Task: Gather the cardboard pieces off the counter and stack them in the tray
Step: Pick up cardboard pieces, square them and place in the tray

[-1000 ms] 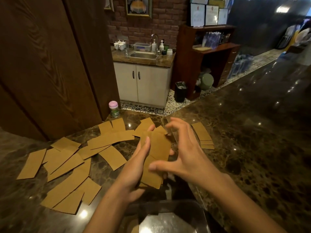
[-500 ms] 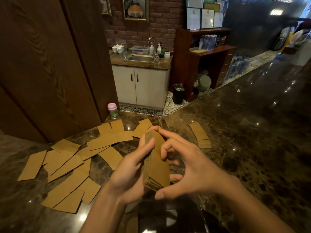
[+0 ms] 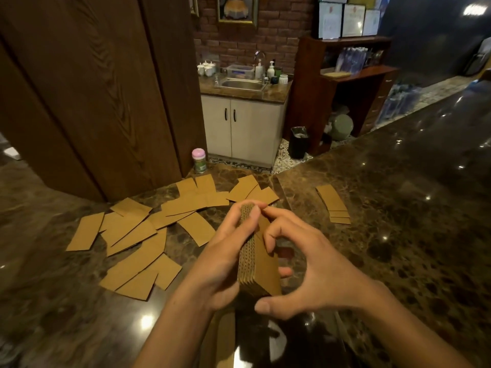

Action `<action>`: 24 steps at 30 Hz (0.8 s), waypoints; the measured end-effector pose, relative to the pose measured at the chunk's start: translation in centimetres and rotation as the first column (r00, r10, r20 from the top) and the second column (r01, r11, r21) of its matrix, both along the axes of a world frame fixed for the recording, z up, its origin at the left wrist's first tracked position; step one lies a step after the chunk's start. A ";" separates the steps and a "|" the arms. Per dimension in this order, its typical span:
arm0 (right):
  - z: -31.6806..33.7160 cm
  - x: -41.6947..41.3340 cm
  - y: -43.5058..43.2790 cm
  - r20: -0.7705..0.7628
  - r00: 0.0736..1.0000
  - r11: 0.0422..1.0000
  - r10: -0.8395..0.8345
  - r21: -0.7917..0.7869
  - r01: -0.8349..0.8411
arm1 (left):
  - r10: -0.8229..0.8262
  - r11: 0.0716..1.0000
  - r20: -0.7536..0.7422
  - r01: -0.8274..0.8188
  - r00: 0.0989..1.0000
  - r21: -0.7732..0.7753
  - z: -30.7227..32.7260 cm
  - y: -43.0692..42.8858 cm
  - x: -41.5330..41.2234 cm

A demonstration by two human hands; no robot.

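Observation:
A stack of brown cardboard pieces [image 3: 261, 272] stands on edge between my two hands above the counter. My left hand [image 3: 221, 264] clasps its left face, thumb at the top end. My right hand [image 3: 309, 272] cups the right side, with fingertips on the top and thumb at the near end. Several loose cardboard pieces [image 3: 138, 240] lie scattered on the dark marble counter [image 3: 398, 235] to the left. A small overlapped group of pieces [image 3: 333, 204] lies to the right. The clear tray [image 3: 223, 341] sits below my hands at the bottom edge, mostly hidden by my forearms.
A pink-lidded jar [image 3: 199, 160] stands at the counter's far edge beside a dark wooden pillar [image 3: 106, 102]. Beyond the counter are a sink cabinet [image 3: 243, 128], a black bin [image 3: 299, 142] and wooden shelves [image 3: 345, 88].
The loose bundle in my hands has been turned on edge and squared into a tight stack. Both hands have closed in around it. The pieces on the counter have not moved.

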State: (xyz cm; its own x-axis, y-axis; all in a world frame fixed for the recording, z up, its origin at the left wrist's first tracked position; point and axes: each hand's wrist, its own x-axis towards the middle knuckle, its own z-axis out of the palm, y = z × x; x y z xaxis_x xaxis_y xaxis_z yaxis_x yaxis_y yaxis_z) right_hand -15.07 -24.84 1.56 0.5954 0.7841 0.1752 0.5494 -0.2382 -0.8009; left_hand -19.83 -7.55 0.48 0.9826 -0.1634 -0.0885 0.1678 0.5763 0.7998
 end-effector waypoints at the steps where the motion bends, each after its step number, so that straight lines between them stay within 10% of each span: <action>1: 0.0 -0.3 0.3 0.013 1.000 1.000 -0.013 0.015 0.012 | 0.000 1.000 -0.010 0.000 1.000 -0.014 -0.1 0.0 -0.4; 8: -0.8 -2.3 2.3 -0.078 0.991 0.992 0.105 -0.060 -0.110 | 0.075 0.997 -0.025 -0.076 0.997 -0.015 -1.4 1.4 -4.2; 14: -2.0 -4.2 4.1 -0.024 0.994 0.991 0.104 -0.077 -0.106 | 0.194 0.915 0.144 -0.232 0.970 0.329 -3.3 5.3 -8.2; 20: -3.6 -4.7 2.2 -0.100 0.981 0.799 0.168 -0.568 -0.195 | 0.444 0.592 -0.013 -0.282 0.896 0.755 -7.6 10.1 -12.0; 24: -7.1 -6.9 4.2 0.003 0.949 0.691 0.315 -0.686 -0.227 | 0.292 0.650 -0.122 -0.103 0.949 0.753 -9.6 6.7 -14.1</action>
State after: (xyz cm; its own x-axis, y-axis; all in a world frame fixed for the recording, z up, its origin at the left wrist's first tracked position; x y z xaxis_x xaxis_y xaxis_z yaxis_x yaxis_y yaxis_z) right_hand -21.94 -20.60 -5.52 0.3488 0.8432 -0.4091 0.7502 -0.5128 -0.4174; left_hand -33.91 -0.85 -9.08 0.9226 0.2426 -0.3001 0.3390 -0.1379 0.9306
